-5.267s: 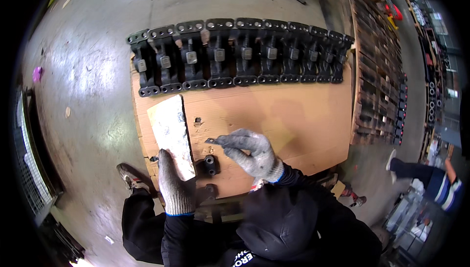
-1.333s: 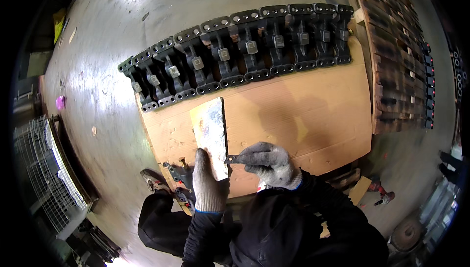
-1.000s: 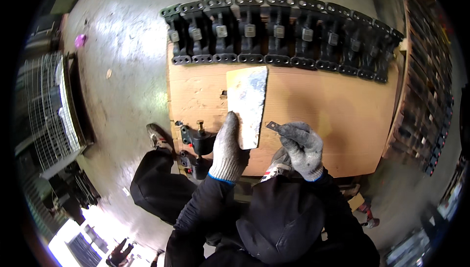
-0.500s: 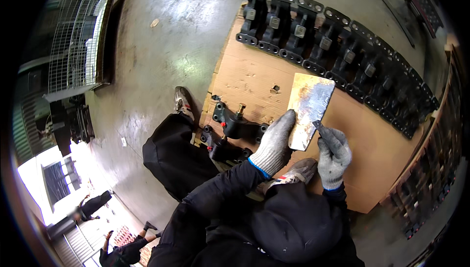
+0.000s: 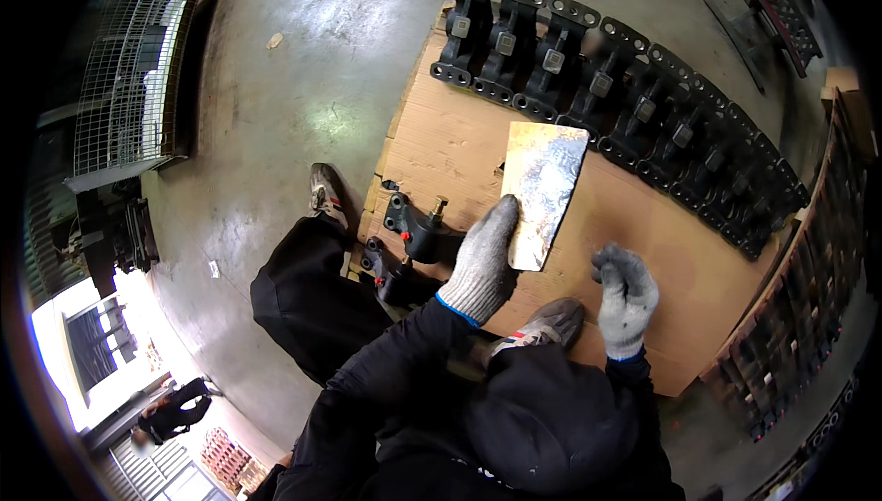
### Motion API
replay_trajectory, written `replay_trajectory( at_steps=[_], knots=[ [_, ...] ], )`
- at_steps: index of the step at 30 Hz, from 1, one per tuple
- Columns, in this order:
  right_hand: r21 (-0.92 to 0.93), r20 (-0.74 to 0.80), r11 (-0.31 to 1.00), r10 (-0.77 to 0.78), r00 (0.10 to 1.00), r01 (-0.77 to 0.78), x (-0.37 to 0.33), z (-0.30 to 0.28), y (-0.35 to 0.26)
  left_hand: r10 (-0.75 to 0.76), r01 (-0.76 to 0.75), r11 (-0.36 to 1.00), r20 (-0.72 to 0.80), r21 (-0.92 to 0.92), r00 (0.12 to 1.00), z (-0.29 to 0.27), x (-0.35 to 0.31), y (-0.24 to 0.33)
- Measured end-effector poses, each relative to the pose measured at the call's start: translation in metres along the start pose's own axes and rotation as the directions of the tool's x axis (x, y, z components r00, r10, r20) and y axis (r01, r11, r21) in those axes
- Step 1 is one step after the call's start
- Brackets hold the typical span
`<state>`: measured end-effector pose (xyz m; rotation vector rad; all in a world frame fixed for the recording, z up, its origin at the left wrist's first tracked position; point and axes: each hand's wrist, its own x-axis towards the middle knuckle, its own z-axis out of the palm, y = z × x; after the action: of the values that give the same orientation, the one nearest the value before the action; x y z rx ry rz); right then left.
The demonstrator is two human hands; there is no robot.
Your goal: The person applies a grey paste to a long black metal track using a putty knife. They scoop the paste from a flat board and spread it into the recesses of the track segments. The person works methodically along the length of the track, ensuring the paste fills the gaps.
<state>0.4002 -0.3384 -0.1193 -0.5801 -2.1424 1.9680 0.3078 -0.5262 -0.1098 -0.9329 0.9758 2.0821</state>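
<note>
My left hand point(image 5: 485, 257), in a grey knit glove with a blue cuff edge, grips the lower left side of a thin rectangular plate point(image 5: 548, 193). The plate looks like metal, silvery with yellow-brown stains, and is held above the cardboard sheet point(image 5: 441, 129). Apart from it, to the right, my right hand point(image 5: 627, 294) is raised in a matching glove, its fingers curled and tips pressed together. Whatever those tips may hold is too small to make out. Left of my left hand lie two black metal brackets point(image 5: 424, 233), one with a brass-coloured bolt.
A row of black metal castings point(image 5: 602, 83) lines the far edge of the cardboard. Stacked dark parts point(image 5: 781, 345) stand at the right. A wire cage point(image 5: 133, 69) is at the far left. Another person point(image 5: 175, 414) is distant at lower left. My shoes point(image 5: 547, 322) flank the brackets.
The plate has moved left and slightly up with my left hand. My right hand has come away from the plate's edge, its fingers curling in. The view has shifted a little.
</note>
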Motion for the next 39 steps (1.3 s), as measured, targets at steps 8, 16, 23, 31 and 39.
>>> replay_trajectory(
  at_steps=[8, 16, 23, 31, 39],
  knots=[
    [0.538, 0.243, 0.648, 0.494, 0.835, -0.540, 0.007, 0.015, -0.011, 0.082, -0.078, 0.969, -0.008, 0.234, 0.997, -0.005, -0.001, -0.009],
    [0.586, 0.270, 0.564, 0.541, 0.797, -0.581, -0.001, 0.018, -0.003, 0.270, -0.285, 0.822, 0.105, 0.494, 0.957, -0.005, -0.006, -0.016],
    [0.488, 0.249, 0.609, 0.589, 0.769, -0.625, -0.001, 0.020, -0.006, 0.389, -0.406, 0.616, 0.187, 0.675, 0.902, -0.006, -0.003, -0.018],
    [0.455, 0.281, 0.637, 0.561, 0.779, -0.623, -0.008, 0.018, -0.007, 0.013, -0.015, 0.971, 0.014, 0.238, 1.000, 0.007, -0.011, -0.007],
    [0.380, 0.223, 0.657, 0.618, 0.754, -0.651, -0.014, 0.017, 0.007, 0.116, -0.104, 0.977, -0.059, 0.186, 0.991, 0.012, -0.014, 0.003]
  ],
)
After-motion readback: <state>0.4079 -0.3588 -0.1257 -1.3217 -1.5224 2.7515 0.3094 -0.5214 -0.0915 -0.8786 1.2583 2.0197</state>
